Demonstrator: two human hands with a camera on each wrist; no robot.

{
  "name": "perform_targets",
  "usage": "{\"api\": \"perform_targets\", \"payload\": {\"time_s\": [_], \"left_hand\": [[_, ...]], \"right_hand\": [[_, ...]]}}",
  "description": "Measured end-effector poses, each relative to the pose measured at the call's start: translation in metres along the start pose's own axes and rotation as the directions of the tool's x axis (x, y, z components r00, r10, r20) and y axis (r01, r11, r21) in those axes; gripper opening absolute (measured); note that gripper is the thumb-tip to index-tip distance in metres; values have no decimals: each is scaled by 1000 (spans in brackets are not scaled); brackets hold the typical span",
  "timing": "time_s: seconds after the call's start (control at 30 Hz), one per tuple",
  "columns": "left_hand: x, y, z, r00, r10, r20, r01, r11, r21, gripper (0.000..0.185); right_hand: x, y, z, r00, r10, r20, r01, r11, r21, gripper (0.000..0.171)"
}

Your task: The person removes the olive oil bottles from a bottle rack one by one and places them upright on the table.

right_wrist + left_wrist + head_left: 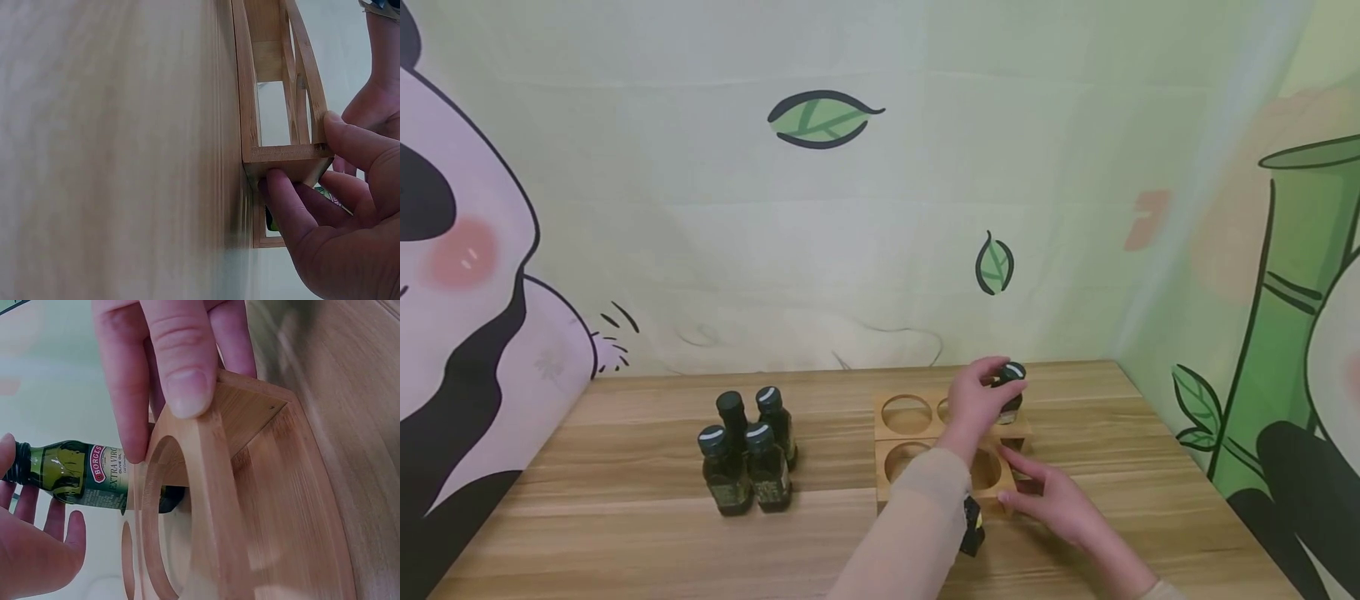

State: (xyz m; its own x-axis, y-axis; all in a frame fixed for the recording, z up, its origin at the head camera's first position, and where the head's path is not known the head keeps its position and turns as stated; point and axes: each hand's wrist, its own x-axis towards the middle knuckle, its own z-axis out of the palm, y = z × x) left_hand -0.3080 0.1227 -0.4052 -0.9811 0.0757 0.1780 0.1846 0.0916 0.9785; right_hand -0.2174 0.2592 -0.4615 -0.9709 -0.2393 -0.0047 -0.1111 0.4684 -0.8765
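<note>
Hands at wooden rack (pixel 917 467): left hand (pixel 976 402) grips bottle (pixel 1011 390) over rack's far-right hole; right hand (pixel 1054 497), fingers straight, steadies rack's corner. Misaligned bottle could catch the rim.

We read "BORGES" and "EXTRA VIRGIN OLIVE OIL", partly covered, on the bottle's (pixel 81 475) label; we could read nothing else.
</note>
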Motion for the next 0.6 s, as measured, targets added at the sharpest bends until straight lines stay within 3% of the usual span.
{"api": "perform_targets", "payload": {"time_s": [0.43,0.6], "left_hand": [[-4,-4,-3,998,58,-23,-58,998,27,26],[-3,-4,-4,996,78,-36,-78,997,-11,26]], "right_hand": [[0,0,1,1000,-10,5,10,1000,22,67],[1,0,1,1000,8,2,-8,1000,10,68]]}}
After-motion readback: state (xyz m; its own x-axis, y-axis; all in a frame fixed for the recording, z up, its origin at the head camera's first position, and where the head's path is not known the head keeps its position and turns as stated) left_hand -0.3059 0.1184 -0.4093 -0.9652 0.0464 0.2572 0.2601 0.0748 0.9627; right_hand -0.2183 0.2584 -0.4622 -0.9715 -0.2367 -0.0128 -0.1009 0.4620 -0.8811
